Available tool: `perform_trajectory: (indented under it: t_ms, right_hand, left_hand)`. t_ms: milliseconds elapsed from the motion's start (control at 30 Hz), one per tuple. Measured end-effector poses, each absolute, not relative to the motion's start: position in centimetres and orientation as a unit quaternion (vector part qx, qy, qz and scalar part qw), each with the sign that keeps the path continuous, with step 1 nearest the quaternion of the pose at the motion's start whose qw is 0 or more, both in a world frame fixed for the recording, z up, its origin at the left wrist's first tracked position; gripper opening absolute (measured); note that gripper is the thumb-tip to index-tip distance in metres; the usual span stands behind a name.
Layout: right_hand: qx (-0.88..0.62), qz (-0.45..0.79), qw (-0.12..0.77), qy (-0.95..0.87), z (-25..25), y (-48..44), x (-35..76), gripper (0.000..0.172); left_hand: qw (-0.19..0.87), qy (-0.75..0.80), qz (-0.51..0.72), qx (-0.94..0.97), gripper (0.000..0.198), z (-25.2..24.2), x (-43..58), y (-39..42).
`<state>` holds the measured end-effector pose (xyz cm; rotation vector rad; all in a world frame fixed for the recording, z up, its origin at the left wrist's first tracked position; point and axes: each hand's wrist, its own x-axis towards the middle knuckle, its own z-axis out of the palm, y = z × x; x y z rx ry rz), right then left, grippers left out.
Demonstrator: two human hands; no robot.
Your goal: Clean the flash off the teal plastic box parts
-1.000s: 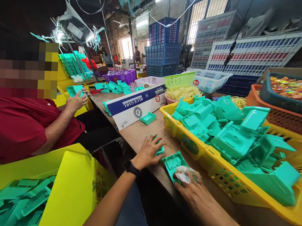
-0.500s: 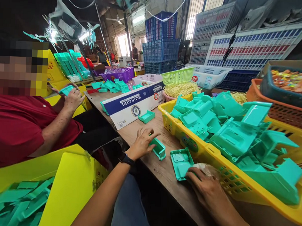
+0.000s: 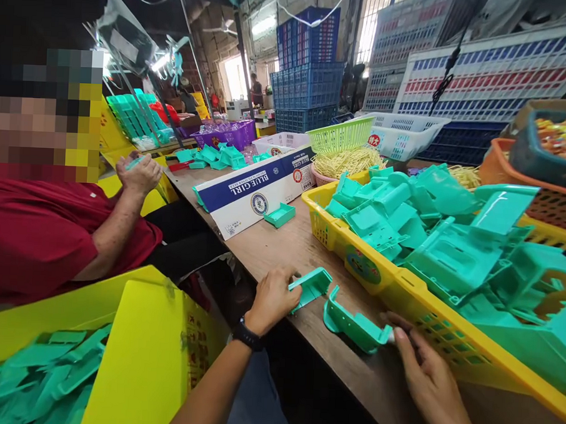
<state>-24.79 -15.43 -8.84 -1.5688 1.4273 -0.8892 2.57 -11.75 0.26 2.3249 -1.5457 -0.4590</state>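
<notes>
My left hand (image 3: 275,299) grips the near end of a green plastic housing piece (image 3: 313,287), which is tilted over the wooden table. To its right, my right hand (image 3: 424,356) pinches the end of a second green plastic housing piece (image 3: 355,324), turned on its side with its inner face toward the other piece. Something white shows at the right fingertips, too small to make out. The two pieces are close together but apart. A shallow green tray-like part (image 3: 280,215) sits farther back beside a white and blue cardboard box panel (image 3: 265,189).
A yellow basket (image 3: 397,282) heaped with green parts stands along the right. At lower left is a yellow bin (image 3: 145,350) holding more green parts. A co-worker in a red shirt (image 3: 38,239) sits at left, hands around a green piece. Stacked blue crates (image 3: 307,85) rise behind.
My left hand has lifted and tilted its green piece, moving it right. My right hand has raised the other piece from lying flat onto its side. The co-worker's hands have closed further round their piece.
</notes>
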Motion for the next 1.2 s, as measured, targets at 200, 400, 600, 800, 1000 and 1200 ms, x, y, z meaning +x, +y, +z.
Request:
perform_trajectory:
  t_ms: [200,400,600,800,1000,1200]
  right_hand:
    - [-0.757,-0.385,0.199,0.489,-9.9,-12.7,-23.1,0.054]
    - [-0.817,-0.328,0.247,0.404,-8.9,-16.3,-23.6,0.048]
    - [-0.727,-0.344,0.300,0.513,-8.2,-16.0,-23.5,0.071]
    - [-0.681,-0.334,0.311,0.573,-9.5,-12.5,-22.4,0.101]
    - [-0.761,-0.346,0.171,0.522,-11.7,-13.5,-19.9,0.111]
    - [-0.750,-0.267,0.350,0.494,-8.2,-15.0,-20.3,0.100]
  left_hand:
    - [0.184,-0.518,-0.180,0.816,0.019,0.0,1.8,-11.4]
    - [0.238,-0.501,-0.220,0.802,0.018,-1.0,1.7,-10.3]
    - [0.340,-0.525,-0.335,0.705,0.084,-2.2,3.7,-9.6]
    - [0.421,-0.545,-0.481,0.543,0.144,-4.0,5.6,-12.1]
    - [0.432,-0.555,-0.520,0.485,0.108,-5.0,3.0,-15.8]
    - [0.448,-0.537,-0.524,0.486,0.092,-5.2,0.4,-12.3]
